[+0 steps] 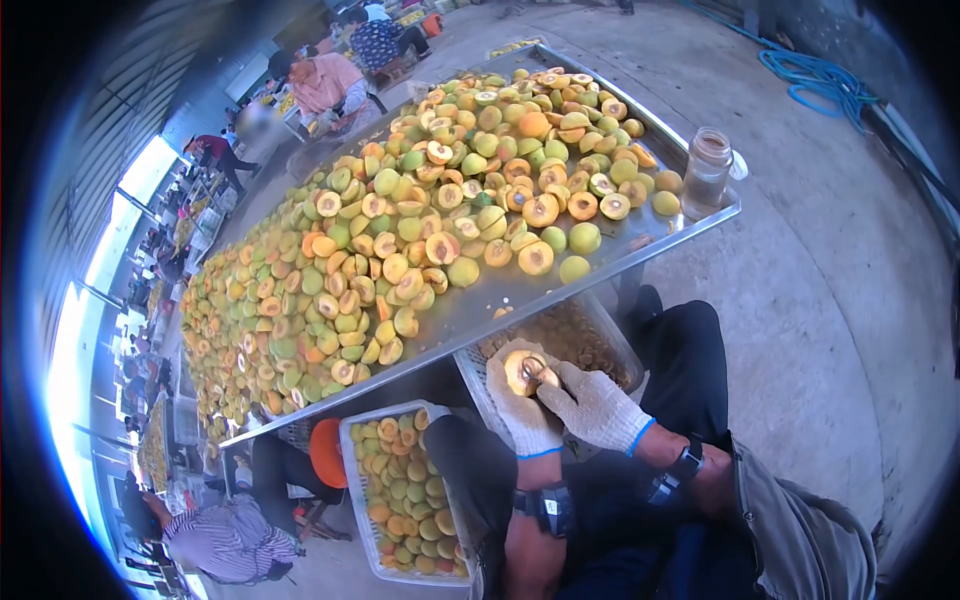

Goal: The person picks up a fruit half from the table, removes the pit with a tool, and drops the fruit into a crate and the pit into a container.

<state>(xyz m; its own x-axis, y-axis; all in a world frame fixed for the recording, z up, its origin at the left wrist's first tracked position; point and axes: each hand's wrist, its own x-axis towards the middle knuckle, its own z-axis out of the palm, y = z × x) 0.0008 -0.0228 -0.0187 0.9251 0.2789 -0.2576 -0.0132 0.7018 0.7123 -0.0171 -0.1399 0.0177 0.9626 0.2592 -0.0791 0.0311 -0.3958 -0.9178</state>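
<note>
1 cut fruit (pixel 519 370) is cupped face up in the left hand (pixel 522 412), beside the surface's (pixel 600 271) near edge, seemingly for access by the right hand (pixel 598 408), whose fingers are pinched together; any tool cannot be made out.

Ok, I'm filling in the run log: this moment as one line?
left hand: holds cut fruit | right hand: fingers at cut face | table: heap on top
</note>
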